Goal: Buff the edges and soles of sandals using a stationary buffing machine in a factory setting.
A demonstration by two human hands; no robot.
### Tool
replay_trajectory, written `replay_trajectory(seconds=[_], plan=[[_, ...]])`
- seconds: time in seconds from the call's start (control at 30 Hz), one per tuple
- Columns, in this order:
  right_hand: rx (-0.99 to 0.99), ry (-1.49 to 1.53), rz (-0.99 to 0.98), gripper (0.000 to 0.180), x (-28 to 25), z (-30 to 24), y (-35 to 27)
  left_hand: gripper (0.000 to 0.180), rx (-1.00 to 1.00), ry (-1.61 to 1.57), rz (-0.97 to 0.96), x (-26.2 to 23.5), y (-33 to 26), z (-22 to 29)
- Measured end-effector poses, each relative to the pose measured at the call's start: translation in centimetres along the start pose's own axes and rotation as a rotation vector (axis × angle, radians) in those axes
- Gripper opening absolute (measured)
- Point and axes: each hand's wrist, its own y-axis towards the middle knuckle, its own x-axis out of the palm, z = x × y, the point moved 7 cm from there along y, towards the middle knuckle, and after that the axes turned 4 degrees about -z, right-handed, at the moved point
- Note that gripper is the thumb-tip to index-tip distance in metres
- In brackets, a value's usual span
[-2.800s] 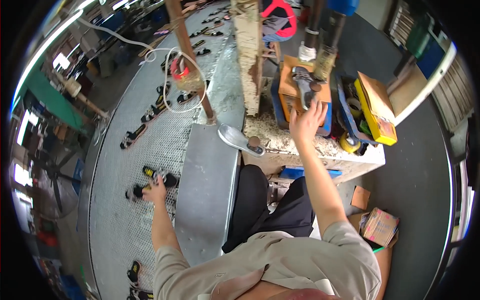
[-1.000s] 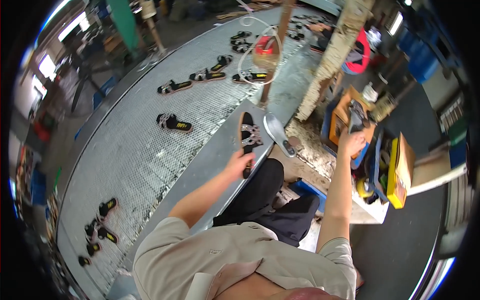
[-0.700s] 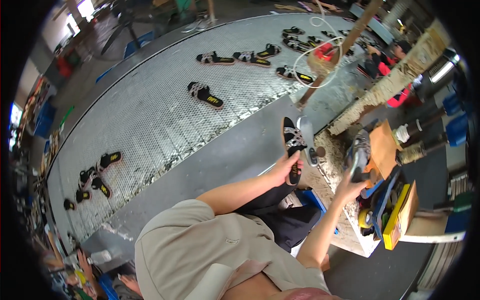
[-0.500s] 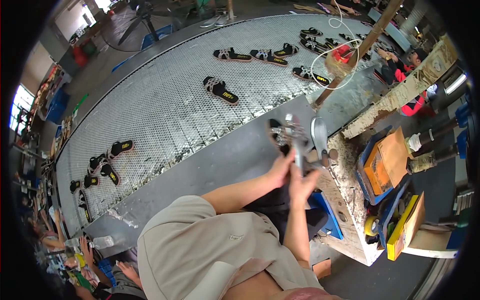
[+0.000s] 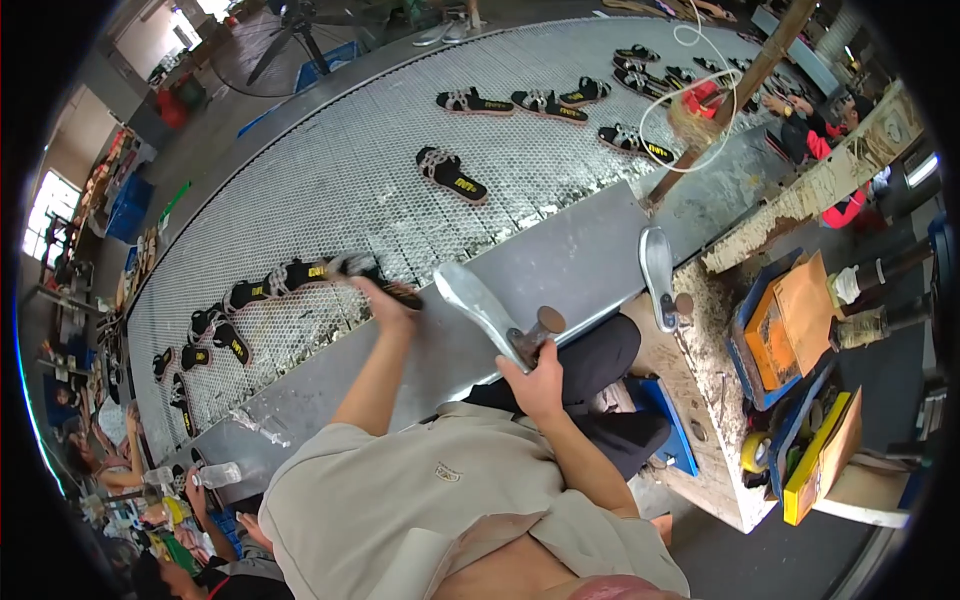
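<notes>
A workshop floor curves around us, and a wide grey wire-mesh conveyor belt (image 5: 330, 190) runs past a smooth grey metal ledge (image 5: 560, 260) in front of our lap. Black strappy sandals with yellow insoles lie scattered along the mesh, 1 of them alone (image 5: 452, 174) well ahead of us.

Our left hand (image 5: 378, 298) reaches out over the near edge of the belt, fingers curled down onto a black sandal (image 5: 385, 283) lying there; from this angle we cannot tell whether it is gripped or only touched. Our right hand (image 5: 535, 368) is closed around the stem of a silvery metal shoe last (image 5: 480, 305), whose foot-shaped plate tilts up and toward the left hand. So the sandal sits just beside the tip of the last, a little further out over the mesh.

A second metal last (image 5: 658, 275) stands fixed at the corner of the glue-crusted wooden bench (image 5: 700, 400) on our right.

We judge that the sandal could slip or snag on the mesh if the left hand has only a loose hold, and the tilted last could knock it aside, since the 2 are so close.
</notes>
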Motion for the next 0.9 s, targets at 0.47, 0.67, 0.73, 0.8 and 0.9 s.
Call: replay_trajectory(seconds=[0.47,0.67,0.73,0.8,0.9], plan=[[-0.013,-0.181,0.872,0.071,-19.8,0.0,-0.3,0.069,-0.749,0.318,-1.228,23.9,-29.3,-29.3],[0.063,-0.343,1.146,0.061,-32.4,-0.6,-0.5,0.073,-0.63,0.516,-1.184,25.1,-28.2,-28.3],[-0.001,-0.583,1.343,0.057,-37.6,-1.0,0.2,0.069,-0.512,0.675,-1.16,24.0,-23.6,-26.9],[-0.002,-0.73,1.421,0.052,-41.6,-1.6,1.3,0.063,-0.18,0.826,-1.058,23.2,-18.6,-23.5],[0.056,-1.025,1.483,0.051,-48.5,1.9,3.7,0.059,0.257,1.017,-0.904,21.9,-8.9,-20.3]])
